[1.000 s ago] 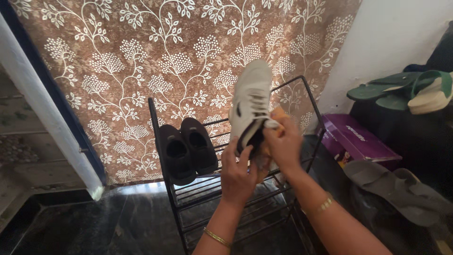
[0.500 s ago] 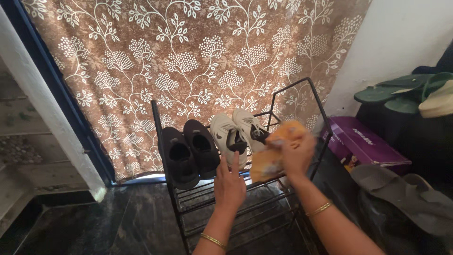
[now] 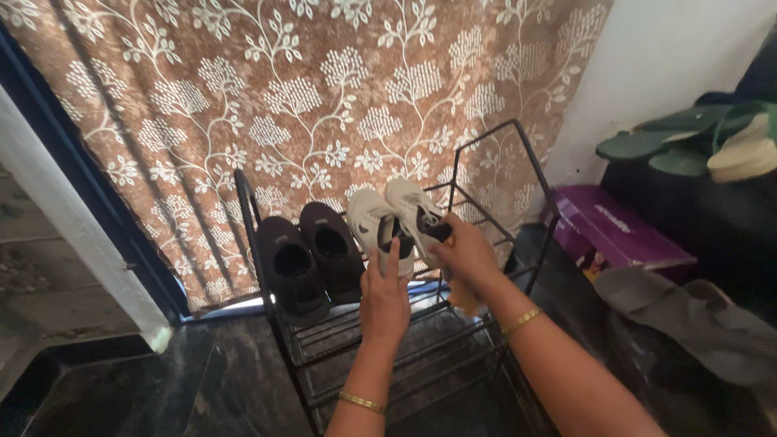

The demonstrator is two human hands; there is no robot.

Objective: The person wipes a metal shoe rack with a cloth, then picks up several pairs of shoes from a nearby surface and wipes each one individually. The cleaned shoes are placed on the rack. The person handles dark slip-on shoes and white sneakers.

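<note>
Black wire rack [image 3: 534, 174] against a brown floral curtain [image 3: 324, 105]. On its top shelf, four shoes in a row: two black shoes [image 3: 312, 257] at the left, two white sneakers [image 3: 394, 220] just beside them at the right, heels toward the camera.

Left hand [image 3: 384, 299] raised at the heel of the left sneaker [image 3: 370, 229], fingers straight and pointing up, fingertips touching the heel's edge; grip open, nothing closed in it. Gold bangle [image 3: 361, 400] on that wrist.

Right hand [image 3: 467, 255] on the heel of the right sneaker [image 3: 414, 212], fingers curled about its dark collar, grip closed on the shoe. Scrap of orange cloth [image 3: 464, 298] showing under the palm, tucked between hand and wrist; how firmly held, hard to tell. Second gold bangle [image 3: 521, 320] on the right wrist.

Lower shelves of the rack bare of shoes where visible, dark glossy floor [image 3: 210, 380] beneath. At the right, a purple box [image 3: 611, 231] low against the white wall [image 3: 672, 57], a grey sandal [image 3: 688, 311] in front of it. Farther up at the right edge, green flip-flops [image 3: 655, 146] and a pale shoe sole [image 3: 745, 158] on a dark surface. White door frame [image 3: 73, 235] slanting down the left side.
</note>
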